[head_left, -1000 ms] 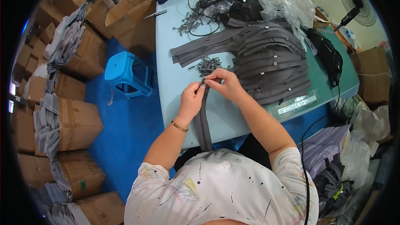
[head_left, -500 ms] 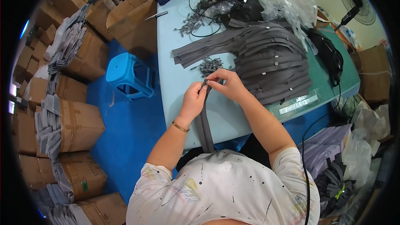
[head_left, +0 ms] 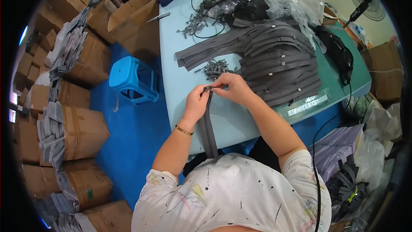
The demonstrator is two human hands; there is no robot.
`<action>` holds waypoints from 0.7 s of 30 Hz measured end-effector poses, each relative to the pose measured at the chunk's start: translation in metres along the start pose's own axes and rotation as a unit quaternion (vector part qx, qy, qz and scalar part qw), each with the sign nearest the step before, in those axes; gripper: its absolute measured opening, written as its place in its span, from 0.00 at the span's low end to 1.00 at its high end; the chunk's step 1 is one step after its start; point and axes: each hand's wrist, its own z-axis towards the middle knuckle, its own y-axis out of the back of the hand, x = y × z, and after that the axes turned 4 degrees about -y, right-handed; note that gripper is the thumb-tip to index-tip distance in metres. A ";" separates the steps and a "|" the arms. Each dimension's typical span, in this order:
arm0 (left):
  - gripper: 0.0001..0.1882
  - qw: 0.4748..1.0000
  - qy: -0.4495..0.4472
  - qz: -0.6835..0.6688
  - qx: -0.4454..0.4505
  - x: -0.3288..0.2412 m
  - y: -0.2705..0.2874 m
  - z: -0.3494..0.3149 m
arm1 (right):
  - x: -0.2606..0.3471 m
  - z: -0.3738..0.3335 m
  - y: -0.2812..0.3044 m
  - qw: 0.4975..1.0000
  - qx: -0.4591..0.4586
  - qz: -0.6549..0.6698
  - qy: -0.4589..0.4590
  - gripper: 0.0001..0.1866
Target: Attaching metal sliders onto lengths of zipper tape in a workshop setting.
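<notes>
1. Several cardboard boxes [head_left: 86, 131], stacked at far left, grey bundles on some.
2. One blue stool [head_left: 124, 75], beside the table [head_left: 178, 116].
3. One left hand [head_left: 196, 104], closed around the upper end of a grey strip [head_left: 207, 131], which runs down over the table's near edge.
4. One heap of small grey parts [head_left: 216, 68], just beyond both hands.
5. One right hand [head_left: 234, 89], thumb and forefinger pinched on the strip's upper end.
6. One pile of dark grey strips [head_left: 279, 68], on the table.
</notes>
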 end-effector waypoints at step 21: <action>0.09 0.997 0.044 0.002 0.057 -0.007 -0.003 -0.004 | -0.005 0.000 0.005 0.997 -0.036 -0.028 -0.060 0.10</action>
